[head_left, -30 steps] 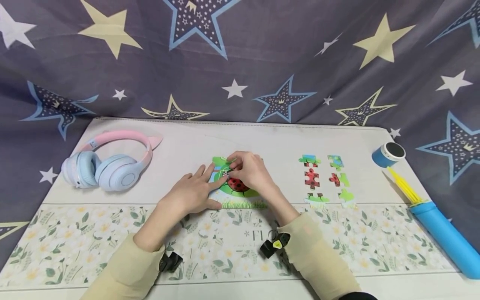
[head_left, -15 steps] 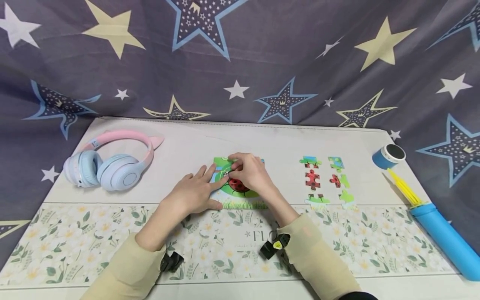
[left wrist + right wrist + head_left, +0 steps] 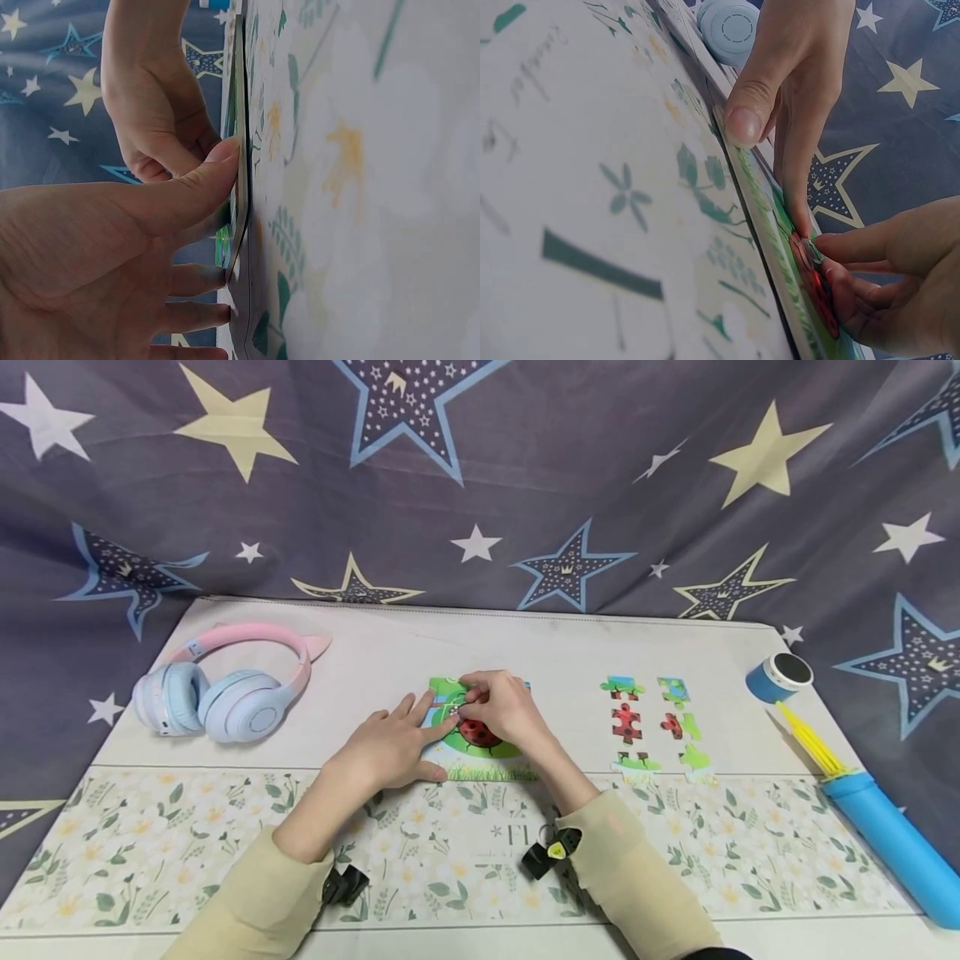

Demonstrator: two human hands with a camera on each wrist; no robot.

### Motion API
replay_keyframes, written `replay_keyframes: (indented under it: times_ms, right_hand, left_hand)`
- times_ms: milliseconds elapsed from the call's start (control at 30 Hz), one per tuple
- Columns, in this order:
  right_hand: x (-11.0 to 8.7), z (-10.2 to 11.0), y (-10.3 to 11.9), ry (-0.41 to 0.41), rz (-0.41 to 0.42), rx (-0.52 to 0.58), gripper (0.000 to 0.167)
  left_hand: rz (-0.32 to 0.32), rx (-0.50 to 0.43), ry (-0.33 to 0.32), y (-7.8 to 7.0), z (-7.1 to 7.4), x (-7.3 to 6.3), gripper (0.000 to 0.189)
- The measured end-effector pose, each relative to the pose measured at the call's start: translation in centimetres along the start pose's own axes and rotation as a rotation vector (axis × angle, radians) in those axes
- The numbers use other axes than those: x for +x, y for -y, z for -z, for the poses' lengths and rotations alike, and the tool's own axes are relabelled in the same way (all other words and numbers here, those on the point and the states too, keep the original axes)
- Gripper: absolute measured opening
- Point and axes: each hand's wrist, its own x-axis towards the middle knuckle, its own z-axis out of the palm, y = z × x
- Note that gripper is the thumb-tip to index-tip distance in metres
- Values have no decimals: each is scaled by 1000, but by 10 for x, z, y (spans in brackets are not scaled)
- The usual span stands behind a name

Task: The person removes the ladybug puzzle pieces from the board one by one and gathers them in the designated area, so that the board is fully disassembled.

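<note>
A ladybug jigsaw puzzle (image 3: 491, 770) lies flat on the table, with green grass along its near edge. My left hand (image 3: 390, 745) rests on its left side, fingers spread and straight. The index fingertip presses by the ladybug's head, and the thumb lies at the board's near edge in the left wrist view. Over the upper middle of the puzzle, my right hand (image 3: 506, 703) pinches a small puzzle piece (image 3: 814, 250) between thumb and index finger. Most of that piece is hidden by the fingers. The right hand covers the puzzle's upper right part.
Several loose puzzle pieces (image 3: 626, 723) lie in two columns to the right. Pink and blue headphones (image 3: 243, 706) sit at the left. A blue cylinder with a dark top (image 3: 778, 677) and a blue pump with a yellow tip (image 3: 888, 839) stand and lie at the right edge.
The head view has shifted slightly, so everything sits a little lower and further right. Both hands stay at the same places on the puzzle; the loose pieces have not moved.
</note>
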Motion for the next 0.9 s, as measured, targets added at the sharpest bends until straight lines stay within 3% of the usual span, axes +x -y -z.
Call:
replay_keyframes:
  times_ms: [900]
  right_hand:
    - [2,0,-6,-11,0,56,45]
  left_hand:
    - [-5,25,-9,1,-1,2,79]
